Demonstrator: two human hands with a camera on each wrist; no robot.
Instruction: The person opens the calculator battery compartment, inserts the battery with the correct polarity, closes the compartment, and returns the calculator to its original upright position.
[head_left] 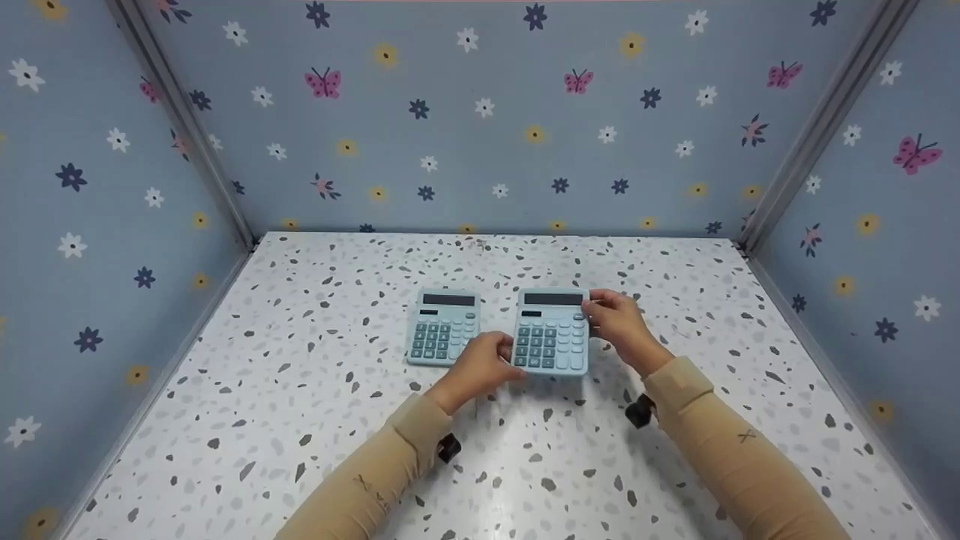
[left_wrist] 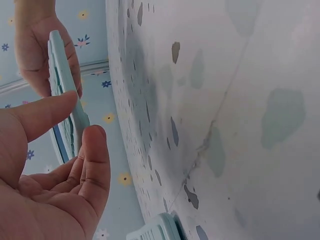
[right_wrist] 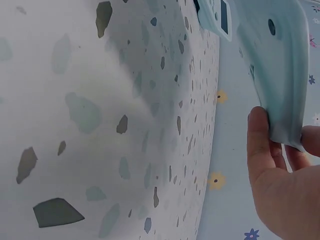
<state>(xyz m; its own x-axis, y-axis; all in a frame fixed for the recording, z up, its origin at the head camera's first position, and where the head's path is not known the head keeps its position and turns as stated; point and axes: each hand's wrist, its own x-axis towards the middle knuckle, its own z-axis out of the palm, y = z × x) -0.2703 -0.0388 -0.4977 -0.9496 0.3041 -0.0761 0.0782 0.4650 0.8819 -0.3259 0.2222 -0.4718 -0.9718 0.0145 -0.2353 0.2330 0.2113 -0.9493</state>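
Two pale blue calculators are in the head view. The right-hand calculator (head_left: pixel 551 337) is raised off the table, its keys facing up and its display at the far end. My left hand (head_left: pixel 478 369) pinches its lower left edge between thumb and fingers, as the left wrist view also shows. On the upper right edge, my right hand (head_left: pixel 621 324) grips it, thumb on top and fingers beneath. The right wrist view shows the raised calculator's underside (right_wrist: pixel 280 75). The other calculator (head_left: pixel 442 326) lies face up to the left, its lower right corner hidden behind my left hand.
Both calculators are over a white speckled table (head_left: pixel 300 420). Blue panels with flowers and butterflies enclose it: a back wall (head_left: pixel 510 165), a left wall (head_left: pixel 97 292) and a right wall (head_left: pixel 847 247). Grey metal strips run along the corners.
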